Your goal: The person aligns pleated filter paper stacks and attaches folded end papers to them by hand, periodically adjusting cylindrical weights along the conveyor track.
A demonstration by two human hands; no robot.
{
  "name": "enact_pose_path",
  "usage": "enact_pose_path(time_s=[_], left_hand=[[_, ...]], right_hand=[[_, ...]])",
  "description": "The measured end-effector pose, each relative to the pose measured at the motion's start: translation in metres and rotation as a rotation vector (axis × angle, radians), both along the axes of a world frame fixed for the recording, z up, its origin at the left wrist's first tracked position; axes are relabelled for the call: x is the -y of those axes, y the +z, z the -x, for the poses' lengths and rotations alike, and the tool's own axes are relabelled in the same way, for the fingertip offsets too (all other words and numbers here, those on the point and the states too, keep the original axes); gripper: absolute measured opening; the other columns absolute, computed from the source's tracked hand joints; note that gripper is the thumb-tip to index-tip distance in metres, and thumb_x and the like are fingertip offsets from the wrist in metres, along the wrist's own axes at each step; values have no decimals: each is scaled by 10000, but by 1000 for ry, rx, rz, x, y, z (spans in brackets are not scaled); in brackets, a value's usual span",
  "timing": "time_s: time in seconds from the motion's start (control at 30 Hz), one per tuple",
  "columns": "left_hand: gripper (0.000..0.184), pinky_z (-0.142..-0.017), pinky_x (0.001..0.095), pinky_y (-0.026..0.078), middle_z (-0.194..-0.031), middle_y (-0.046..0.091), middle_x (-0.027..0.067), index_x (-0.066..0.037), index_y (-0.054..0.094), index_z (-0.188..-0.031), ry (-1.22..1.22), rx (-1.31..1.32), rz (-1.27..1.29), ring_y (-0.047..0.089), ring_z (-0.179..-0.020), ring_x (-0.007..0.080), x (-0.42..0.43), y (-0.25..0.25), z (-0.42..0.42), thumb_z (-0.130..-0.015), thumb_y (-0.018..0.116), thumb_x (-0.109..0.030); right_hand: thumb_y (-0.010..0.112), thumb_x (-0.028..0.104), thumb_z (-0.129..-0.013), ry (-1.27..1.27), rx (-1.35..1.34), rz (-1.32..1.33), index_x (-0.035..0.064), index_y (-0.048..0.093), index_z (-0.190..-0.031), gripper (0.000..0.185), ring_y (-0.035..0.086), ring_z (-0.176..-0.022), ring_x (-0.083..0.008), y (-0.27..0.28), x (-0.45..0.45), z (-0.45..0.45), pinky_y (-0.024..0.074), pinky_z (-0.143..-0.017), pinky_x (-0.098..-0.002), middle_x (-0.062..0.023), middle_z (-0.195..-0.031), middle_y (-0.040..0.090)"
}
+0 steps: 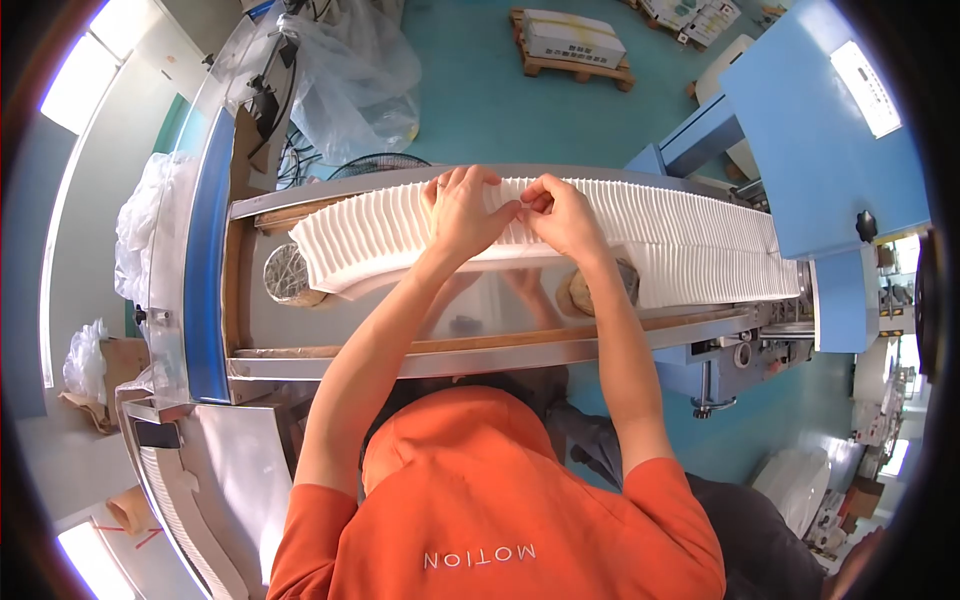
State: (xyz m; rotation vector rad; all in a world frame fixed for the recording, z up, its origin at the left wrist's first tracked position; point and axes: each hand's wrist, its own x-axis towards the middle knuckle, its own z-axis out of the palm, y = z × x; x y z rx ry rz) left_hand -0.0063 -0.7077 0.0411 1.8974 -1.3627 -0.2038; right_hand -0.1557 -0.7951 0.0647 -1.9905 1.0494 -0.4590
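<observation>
A long strip of white pleated material (690, 225) runs along the metal trough, from the blue machine on the right to a free end on the left. Both of my hands are on its upper part, near the middle. My left hand (466, 212) rests on the pleats with its fingers bent and its thumb pointing toward the other hand. My right hand (562, 215) has its thumb and fingertips pinched together at the pleats; what lies between them is too small to make out. The two thumbs are close together. Below the strip, the shiny trough bottom (450, 315) reflects my arms.
A round wrapped roll (287, 275) lies at the trough's left end, another (577, 292) behind my right forearm. Metal rails (500, 358) edge the trough. A blue machine (830, 130) stands right. Plastic sheeting (350, 80) hangs beyond the trough, and a loaded pallet (575, 68) sits on the floor.
</observation>
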Motion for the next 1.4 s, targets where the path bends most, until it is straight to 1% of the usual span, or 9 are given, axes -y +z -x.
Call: enact_pose_path(time_s=[0.03, 0.13, 0.33, 0.43, 0.53, 0.87, 1.03, 1.23, 1.4], left_hand=[[421, -1061, 460, 262, -1118, 650, 68, -116, 651, -1050, 13, -7, -17, 538, -1170, 293, 1, 1, 1, -753, 793, -379], [442, -1056, 453, 263, -1118, 650, 59, -122, 655, -1030, 71, -19, -72, 534, -1164, 285, 6, 3, 4, -729, 811, -406], [428, -1072, 465, 257, -1123, 646, 70, -118, 652, -1034, 67, -12, -101, 525, -1177, 285, 5, 1, 1, -711, 803, -355], [416, -1091, 474, 247, -1127, 643, 76, -115, 649, -1041, 84, -1, -116, 522, -1190, 287, 6, -1, -1, -704, 787, -315], [410, -1101, 483, 239, -1126, 643, 83, -111, 647, -1044, 69, -28, -102, 520, -1203, 292, 5, -3, -4, -704, 778, -301], [395, -1103, 490, 241, -1109, 646, 93, -100, 639, -1032, 18, -80, -90, 523, -1204, 308, -1, 0, -10, -714, 778, -288], [365, -1092, 476, 251, -1090, 646, 93, -95, 634, -1011, 17, -97, -57, 533, -1179, 305, -5, 0, -12, -723, 777, -268], [338, -1076, 433, 254, -1073, 652, 94, -100, 634, -1000, 36, -109, -30, 543, -1131, 289, -5, -1, -12, -704, 757, -209], [320, -1058, 437, 273, -1071, 659, 96, -106, 642, -995, 23, -113, -4, 549, -1144, 303, -4, -7, -14, -695, 728, -177]], right_hand=[[762, 101, -781, 3, -2, 9, 20, 669, -969, 225, 662, -768, -205, 0, 0, -1, 537, -715, -335, -96, -819, 680], [755, 57, -810, 24, 4, 28, 6, 645, -971, 201, 572, -682, -108, 0, -1, -1, 499, -646, -278, -30, -765, 631], [756, 52, -807, 29, 10, 44, -2, 637, -995, 229, 565, -700, -98, -3, -1, 1, 497, -651, -269, -32, -795, 627], [753, 75, -783, 5, -6, 20, 14, 658, -985, 232, 639, -755, -193, -1, -2, 1, 533, -721, -323, -85, -835, 671], [749, 76, -792, 39, 105, -57, 6, 649, -997, 238, 624, -759, -168, -4, 2, 4, 532, -731, -310, -76, -841, 664], [651, 53, -818, 52, 93, -23, -7, 623, -1005, 198, 611, -766, -159, -1, 3, 8, 525, -730, -306, -77, -848, 651], [634, 43, -813, 70, 31, 59, -11, 614, -972, 170, 624, -770, -195, 6, -2, 7, 527, -726, -323, -107, -865, 654], [634, 66, -809, 129, -84, 207, -13, 637, -928, 142, 655, -879, -292, -1, 0, 2, 529, -795, -365, -153, -975, 625], [671, 187, -783, 94, -314, 142, -9, 659, -933, 247, 651, -932, -346, 23, -12, -14, 528, -859, -402, -184, -1076, 599]])
